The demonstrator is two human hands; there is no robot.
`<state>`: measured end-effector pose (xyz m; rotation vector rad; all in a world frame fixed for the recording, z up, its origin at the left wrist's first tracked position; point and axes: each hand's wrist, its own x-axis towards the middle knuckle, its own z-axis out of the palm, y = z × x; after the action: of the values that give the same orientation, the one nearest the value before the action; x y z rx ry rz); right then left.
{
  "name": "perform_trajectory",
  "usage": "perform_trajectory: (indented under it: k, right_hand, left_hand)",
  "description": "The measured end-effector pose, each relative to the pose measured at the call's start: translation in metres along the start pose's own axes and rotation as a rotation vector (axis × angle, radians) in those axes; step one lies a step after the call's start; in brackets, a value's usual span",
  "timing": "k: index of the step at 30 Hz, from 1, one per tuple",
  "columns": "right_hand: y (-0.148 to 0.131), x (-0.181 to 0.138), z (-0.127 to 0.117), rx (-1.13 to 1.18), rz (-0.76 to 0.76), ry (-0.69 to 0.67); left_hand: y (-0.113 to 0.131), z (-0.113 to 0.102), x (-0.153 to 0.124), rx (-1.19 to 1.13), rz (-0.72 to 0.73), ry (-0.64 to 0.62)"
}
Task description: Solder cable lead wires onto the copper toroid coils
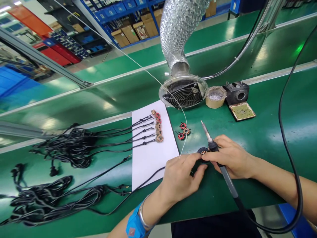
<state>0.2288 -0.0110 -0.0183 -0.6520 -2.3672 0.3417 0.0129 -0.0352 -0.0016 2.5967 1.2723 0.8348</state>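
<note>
Five wired coils [158, 127], three loose coils [183, 130] — one held coil [203, 152], one iron [230, 185].

head-worn view, looking down, close workbench [272, 138]

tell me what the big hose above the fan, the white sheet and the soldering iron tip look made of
Hose: likely aluminium foil ducting, crinkled, shiny silver ribs.
White sheet: seemingly paper, matte, thin, flat, sharp edges.
Soldering iron tip: metal, dull silver gleam, tapering to a point; right hand holds its dark handle.
</note>
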Motion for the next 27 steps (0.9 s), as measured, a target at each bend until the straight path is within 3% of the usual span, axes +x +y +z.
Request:
perform_trajectory:
  k: [6,10,14,17,22,24,27]
  right_hand:
    - [-0.001,0.001,-0.001,0.055,0.047,0.027]
    - [-0.001,0.003,-0.005,0.111,0.064,0.163]
    - [0.000,0.006,-0.005,0.078,0.088,0.238]
    - [0.001,0.006,-0.003,0.052,0.090,0.260]
    - [-0.001,0.005,-0.005,0.073,0.107,0.294]
    - [-0.002,0.005,-0.007,0.070,0.118,0.299]
    - [-0.002,0.004,-0.006,0.056,0.129,0.287]
  left_hand:
    - [-0.001,0.003,0.001,0.191,0.159,-0.039]
    - [-0.001,0.000,0.011,0.258,0.317,-0.047]
    - [-0.003,-0.009,0.017,0.289,0.339,-0.089]
    - [-0.016,-0.029,0.011,0.198,0.212,-0.141]
    - [-0.045,-0.075,-0.014,0.157,-0.166,-0.283]
    - [-0.050,-0.079,-0.026,0.174,-0.305,-0.402]
    - [-0.052,-0.067,-0.039,0.159,-0.422,-0.514]
